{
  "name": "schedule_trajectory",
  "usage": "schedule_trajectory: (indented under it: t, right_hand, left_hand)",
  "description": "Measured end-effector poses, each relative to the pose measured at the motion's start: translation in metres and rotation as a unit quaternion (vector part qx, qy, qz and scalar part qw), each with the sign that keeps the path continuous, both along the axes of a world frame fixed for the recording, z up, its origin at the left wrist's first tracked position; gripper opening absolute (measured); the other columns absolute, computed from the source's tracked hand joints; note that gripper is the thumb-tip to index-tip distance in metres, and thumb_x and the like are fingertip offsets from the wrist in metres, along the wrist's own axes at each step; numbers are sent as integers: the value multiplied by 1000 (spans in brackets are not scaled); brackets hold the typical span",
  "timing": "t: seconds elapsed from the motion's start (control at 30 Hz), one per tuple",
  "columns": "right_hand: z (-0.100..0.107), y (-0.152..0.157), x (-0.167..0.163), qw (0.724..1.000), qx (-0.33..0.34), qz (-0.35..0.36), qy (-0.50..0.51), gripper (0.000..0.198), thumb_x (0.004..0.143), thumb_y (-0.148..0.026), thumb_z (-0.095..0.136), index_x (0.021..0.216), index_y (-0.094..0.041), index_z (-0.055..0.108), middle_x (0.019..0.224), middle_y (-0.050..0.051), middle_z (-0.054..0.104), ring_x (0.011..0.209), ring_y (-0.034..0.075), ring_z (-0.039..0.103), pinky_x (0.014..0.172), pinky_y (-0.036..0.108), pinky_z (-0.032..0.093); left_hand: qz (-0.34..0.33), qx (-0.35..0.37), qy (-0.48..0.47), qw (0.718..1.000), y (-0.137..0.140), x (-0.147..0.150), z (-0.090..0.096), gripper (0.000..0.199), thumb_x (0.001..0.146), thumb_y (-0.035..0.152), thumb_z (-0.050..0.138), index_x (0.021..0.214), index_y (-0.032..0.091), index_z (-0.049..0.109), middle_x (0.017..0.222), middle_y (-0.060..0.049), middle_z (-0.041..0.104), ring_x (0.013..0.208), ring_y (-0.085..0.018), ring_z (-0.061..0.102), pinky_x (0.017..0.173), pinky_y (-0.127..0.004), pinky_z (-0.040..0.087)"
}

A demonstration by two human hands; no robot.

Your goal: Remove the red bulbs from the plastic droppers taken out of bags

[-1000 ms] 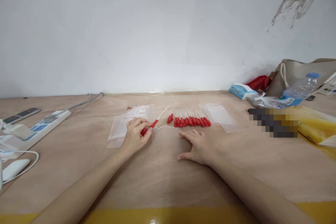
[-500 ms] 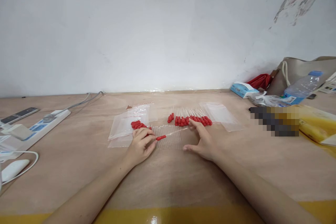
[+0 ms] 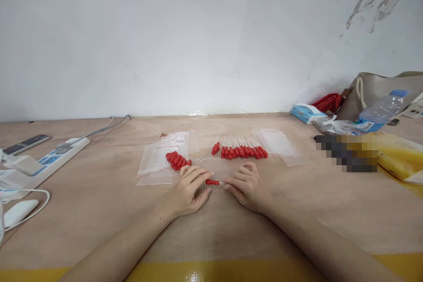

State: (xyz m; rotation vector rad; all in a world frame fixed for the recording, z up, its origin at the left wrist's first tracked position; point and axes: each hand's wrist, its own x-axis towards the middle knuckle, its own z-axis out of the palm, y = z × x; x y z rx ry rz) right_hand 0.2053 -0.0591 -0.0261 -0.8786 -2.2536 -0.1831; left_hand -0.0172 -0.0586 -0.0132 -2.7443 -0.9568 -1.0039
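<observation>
My right hand [image 3: 246,187] pinches the thin clear tube end of a dropper between thumb and fingers. Its red rubber bulb [image 3: 212,182] points left, toward my left hand [image 3: 193,189], whose thumb and index finger are parted around the bulb's end. Beneath the hands lies a row of clear glass tubes [image 3: 211,165], partly covered by my fingers. A pile of loose red bulbs [image 3: 177,161] sits just beyond my left hand. Past my right hand, droppers with red bulbs [image 3: 244,152] lie side by side, their tubes pointing away; a small separate group [image 3: 215,147] is beside them.
Clear zip bags [image 3: 152,158] lie at the left, with more bags [image 3: 280,145] at the right. A power strip [image 3: 62,154] and white mouse [image 3: 20,213] are far left. A tissue pack [image 3: 306,113], plastic bottle [image 3: 380,110] and yellow package [image 3: 399,156] stand or lie right.
My right hand has closed on the dropper's tube. The dropper has come nearer and turned level, and my left hand has moved right and toward me, its fingers parting from the bulb.
</observation>
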Motion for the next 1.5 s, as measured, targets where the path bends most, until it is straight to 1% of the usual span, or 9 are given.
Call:
schedule_trajectory:
  t: [0.3, 0.5, 0.7, 0.8, 0.93, 1.1, 1.17, 1.3, 1.5]
  right_hand:
    - [-3, -4, -1, 998, 13, 50, 24, 17, 84, -26, 48, 80, -20, 64, 55, -2, 52, 65, 12, 40, 76, 32, 28]
    - [-5, -6, 0, 995, 63, 66, 43, 13, 80, -21, 53, 88, -20, 64, 54, -2, 52, 66, 12, 39, 80, 34, 31]
    - [-5, -4, 7, 994, 73, 70, 46, 22, 80, -16, 52, 98, -24, 62, 61, -2, 56, 68, 12, 42, 83, 37, 33]
    - [-5, 2, 15, 994, 72, 45, 67, 23, 79, -15, 51, 97, -24, 63, 60, -1, 55, 68, 13, 42, 78, 34, 35]
    - [-8, 11, 21, 994, 18, -49, 97, 22, 80, -18, 50, 98, -21, 62, 63, 1, 53, 68, 14, 43, 69, 30, 34]
    - [-12, 15, 15, 982, -53, -156, 90, 19, 78, -18, 45, 90, -18, 59, 73, 3, 58, 73, 16, 49, 67, 29, 31]
    - [-12, 15, 12, 977, -66, -183, 86, 14, 78, -18, 44, 81, -18, 57, 73, 3, 59, 72, 16, 50, 64, 28, 29]
    - [-12, 17, 5, 977, -61, -189, 77, 15, 79, -17, 43, 74, -19, 57, 72, 2, 60, 71, 15, 50, 64, 27, 28]
    - [-7, 10, 0, 981, -71, -173, 53, 16, 81, -21, 45, 82, -21, 61, 74, 2, 62, 75, 15, 51, 71, 30, 26]
  left_hand:
    - [-28, 7, 0, 1000, -1, 5, -7, 10, 83, 25, 52, 84, 18, 59, 67, 0, 61, 67, -13, 47, 70, -31, 31]
    - [-33, 8, 17, 999, -4, 4, -3, 12, 84, 21, 49, 79, 17, 58, 63, 0, 57, 65, -13, 44, 68, -31, 30]
    - [-30, 25, 10, 999, -6, -3, -6, 8, 83, 17, 50, 83, 17, 58, 67, -1, 58, 66, -14, 44, 64, -30, 32]
    - [-3, 30, -24, 999, -2, -12, -8, 8, 82, 16, 51, 85, 17, 58, 68, -2, 58, 66, -14, 46, 64, -30, 36]
    - [41, 52, -121, 990, 9, -26, 2, 17, 82, 15, 50, 96, 20, 58, 84, -3, 59, 76, -14, 53, 70, -28, 43]
    - [245, 34, -204, 947, 30, -54, 26, 23, 82, 25, 47, 99, 19, 61, 93, -6, 56, 85, -16, 54, 78, -30, 44]
    - [302, -11, -213, 929, 40, -69, 28, 27, 81, 30, 45, 100, 18, 61, 91, -6, 56, 83, -17, 54, 75, -30, 45]
    - [310, -123, -233, 913, 54, -90, 20, 35, 76, 38, 50, 104, 17, 54, 84, -3, 59, 68, -13, 54, 59, -24, 43]
    - [323, -162, -174, 916, 58, -86, 19, 24, 74, 41, 51, 82, 20, 57, 81, 0, 61, 67, -13, 52, 55, -22, 37]
